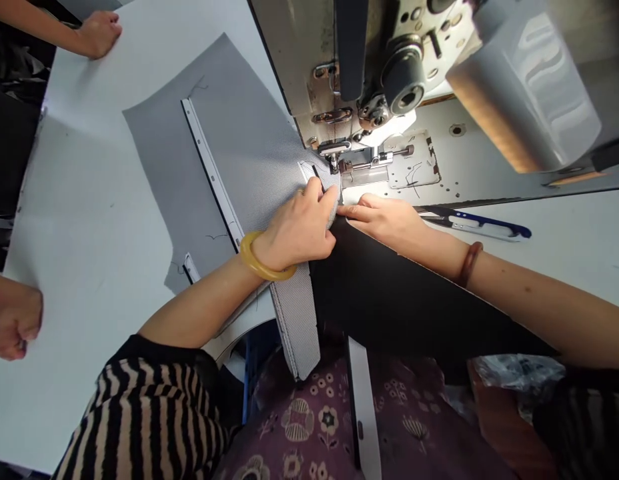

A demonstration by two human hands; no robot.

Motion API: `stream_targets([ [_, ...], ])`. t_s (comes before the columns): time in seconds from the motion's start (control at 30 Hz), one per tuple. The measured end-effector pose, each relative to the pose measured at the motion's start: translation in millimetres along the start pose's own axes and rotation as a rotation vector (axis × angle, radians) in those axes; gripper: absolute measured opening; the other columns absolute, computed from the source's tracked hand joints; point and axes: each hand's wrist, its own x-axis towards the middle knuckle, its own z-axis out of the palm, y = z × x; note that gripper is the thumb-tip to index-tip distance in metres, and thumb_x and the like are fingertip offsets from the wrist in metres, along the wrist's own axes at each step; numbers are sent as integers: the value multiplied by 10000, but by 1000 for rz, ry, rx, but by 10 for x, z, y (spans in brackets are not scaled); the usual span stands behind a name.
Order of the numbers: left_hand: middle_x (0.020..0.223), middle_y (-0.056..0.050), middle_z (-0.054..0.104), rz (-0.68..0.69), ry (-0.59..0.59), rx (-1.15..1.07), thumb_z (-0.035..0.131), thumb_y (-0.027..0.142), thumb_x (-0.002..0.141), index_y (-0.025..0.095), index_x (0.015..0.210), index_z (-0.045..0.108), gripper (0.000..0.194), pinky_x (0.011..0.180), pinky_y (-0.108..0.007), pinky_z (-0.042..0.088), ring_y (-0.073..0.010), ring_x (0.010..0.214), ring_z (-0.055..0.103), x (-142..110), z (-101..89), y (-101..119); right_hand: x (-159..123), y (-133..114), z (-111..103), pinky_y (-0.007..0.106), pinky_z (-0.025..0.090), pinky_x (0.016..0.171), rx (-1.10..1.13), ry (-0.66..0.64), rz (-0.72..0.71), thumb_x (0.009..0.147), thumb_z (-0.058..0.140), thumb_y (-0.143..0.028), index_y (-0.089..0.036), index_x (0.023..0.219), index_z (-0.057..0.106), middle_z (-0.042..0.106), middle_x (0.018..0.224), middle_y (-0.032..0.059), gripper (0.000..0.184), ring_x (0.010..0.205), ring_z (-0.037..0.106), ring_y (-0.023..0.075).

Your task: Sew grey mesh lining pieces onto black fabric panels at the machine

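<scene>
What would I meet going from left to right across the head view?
Another person's lower hand, another person's upper hand, the long white strip on the gray fabric, the wearer's left hand, the wearer's right hand, the blue handle of the snips.

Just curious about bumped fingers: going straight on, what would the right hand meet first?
Probably the edge of the grey fabric, with the left hand just beyond; depth is unclear.

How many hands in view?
4: the wearer's left hand and right hand, both near the sewing machine needle; upper-left hand across the table; lower-left hand below it.
</scene>
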Motion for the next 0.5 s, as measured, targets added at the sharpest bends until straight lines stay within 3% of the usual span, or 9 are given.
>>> stream_targets([
  [0.17,1110,-142,528,-27,-14,21,474,153,796,110,1268,499,474,788,-404,513,-272,928,596,31,17,22,3,-5,-62,252,355,566,34,-76,105,950,366,-137,-169,1036,682,704,1173,31,330,888,649,145],
  [0.33,1094,-138,543,24,16,-23,504,208,806,110,1241,513,446,814,-394,506,-271,949,588,41,66,-46,11,-43,-151,271,227,473,-51,-201,153,929,373,-107,-206,1079,681,648,1300,-10,357,826,671,139],
  [0.5,1057,-127,555,34,39,-33,488,171,797,129,1114,551,326,734,-373,495,-242,863,590,67,56,-26,21,-8,-211,276,251,497,-78,-263,165,951,291,-100,-214,1107,675,626,1333,12,430,829,664,161],
])
